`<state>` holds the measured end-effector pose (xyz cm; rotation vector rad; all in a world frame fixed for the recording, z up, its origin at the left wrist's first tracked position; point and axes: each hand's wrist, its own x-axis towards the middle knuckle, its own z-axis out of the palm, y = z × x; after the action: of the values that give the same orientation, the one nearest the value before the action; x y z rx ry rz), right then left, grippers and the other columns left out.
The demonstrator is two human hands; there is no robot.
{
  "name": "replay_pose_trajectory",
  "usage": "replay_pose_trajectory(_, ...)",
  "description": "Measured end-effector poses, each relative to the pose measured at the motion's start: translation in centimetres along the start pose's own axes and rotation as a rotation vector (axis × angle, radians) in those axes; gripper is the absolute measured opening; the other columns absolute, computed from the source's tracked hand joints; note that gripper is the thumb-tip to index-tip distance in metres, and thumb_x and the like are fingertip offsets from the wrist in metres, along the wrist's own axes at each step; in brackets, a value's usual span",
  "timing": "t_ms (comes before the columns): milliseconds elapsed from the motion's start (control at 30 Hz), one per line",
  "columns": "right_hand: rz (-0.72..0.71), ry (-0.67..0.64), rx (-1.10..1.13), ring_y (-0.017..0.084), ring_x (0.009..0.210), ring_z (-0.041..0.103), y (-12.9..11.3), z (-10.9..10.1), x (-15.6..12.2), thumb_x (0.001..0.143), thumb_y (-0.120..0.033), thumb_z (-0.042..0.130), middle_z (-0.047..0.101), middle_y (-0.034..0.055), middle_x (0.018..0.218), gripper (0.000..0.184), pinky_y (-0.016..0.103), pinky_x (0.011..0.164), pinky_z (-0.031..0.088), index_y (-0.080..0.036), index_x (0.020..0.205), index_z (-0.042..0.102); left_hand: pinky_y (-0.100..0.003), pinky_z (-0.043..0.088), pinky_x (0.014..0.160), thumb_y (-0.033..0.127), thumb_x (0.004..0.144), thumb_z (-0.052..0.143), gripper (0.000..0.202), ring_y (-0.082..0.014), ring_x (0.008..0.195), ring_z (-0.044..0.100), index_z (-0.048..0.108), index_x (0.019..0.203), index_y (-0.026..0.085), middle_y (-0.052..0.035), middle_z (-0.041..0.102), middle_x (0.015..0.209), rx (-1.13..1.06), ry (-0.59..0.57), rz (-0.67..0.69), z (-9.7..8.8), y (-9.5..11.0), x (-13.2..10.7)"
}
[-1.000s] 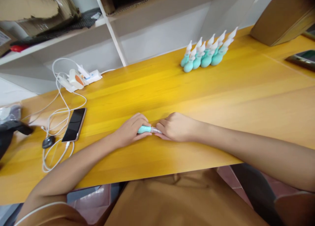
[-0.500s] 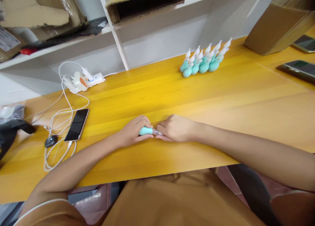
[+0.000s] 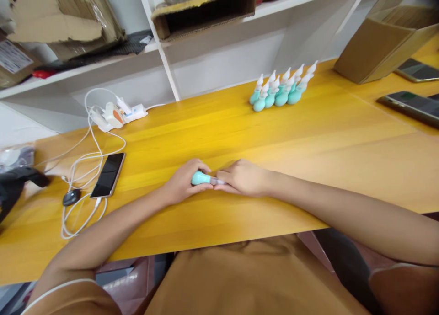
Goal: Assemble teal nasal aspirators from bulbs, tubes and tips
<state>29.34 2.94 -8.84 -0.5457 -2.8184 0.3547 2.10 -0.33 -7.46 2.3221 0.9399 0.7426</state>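
Note:
My left hand is closed around the teal bulb of a nasal aspirator, which lies sideways low over the table. Its clear nozzle points right, into the fingers of my right hand. These fingers pinch the nozzle and hide its tip. Farther back on the right stands a tight group of similar aspirators, upright, with teal bulbs below and whitish nozzles on top.
On the left lie a phone, tangled white cables and a small black device. A power strip with chargers sits behind them. A cardboard box and more phones are at the right. White shelves hold cartons.
The bulb has shifted slightly left and shows more between my left fingers, which have loosened a little. My right hand keeps its pinch on the nozzle. The camera view has tilted slightly.

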Motion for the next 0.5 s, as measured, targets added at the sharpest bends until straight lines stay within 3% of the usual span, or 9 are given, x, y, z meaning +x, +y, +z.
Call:
replay_pose_trajectory(100,0.093,0.039,0.171,0.015,0.071,0.058,-0.1,-0.8,0.2,0.116,-0.073,0.027,0.073,0.0068,0.089,0.072,0.029,0.067,0.028,-0.017,0.102,0.070,-0.039,0.057,0.094,0.047,0.090,0.088,0.054,-0.0231,0.107,0.068,0.059,0.129,0.024,-0.0089,0.068,0.121,-0.060,0.156,-0.046,0.0,-0.3,0.0)
replay_pose_trajectory(167,0.153,0.065,0.250,0.015,0.071,0.058,0.1,-1.4,0.3,0.115,-0.074,0.029,0.071,0.0056,0.086,0.072,0.028,0.068,0.029,-0.017,0.098,0.070,-0.041,0.056,0.097,0.041,0.090,0.088,0.051,-0.0231,0.109,0.067,0.059,0.128,0.023,-0.0086,0.067,0.122,-0.066,0.227,-0.059,0.0,-0.5,0.1)
replay_pose_trajectory(333,0.275,0.091,0.287,0.014,0.068,0.054,1.0,-2.0,0.4,0.117,-0.066,0.032,0.065,0.0044,0.079,0.066,0.028,0.068,0.030,-0.016,0.089,0.065,-0.036,0.054,0.089,0.038,0.094,0.080,0.032,-0.0194,0.097,0.067,0.064,0.115,0.022,-0.0040,0.071,0.108,-0.042,0.257,-0.188,-0.2,-0.5,0.4)
replay_pose_trajectory(500,0.246,0.102,0.313,0.013,0.066,0.052,2.3,-1.8,0.5,0.114,-0.061,0.046,0.064,0.0025,0.080,0.053,0.026,0.067,0.031,-0.016,0.090,0.061,-0.038,0.053,0.090,0.046,0.098,0.075,0.029,-0.0212,0.097,0.066,0.066,0.112,0.022,-0.0040,0.073,0.107,0.068,0.261,-0.312,-0.2,-0.4,0.6)
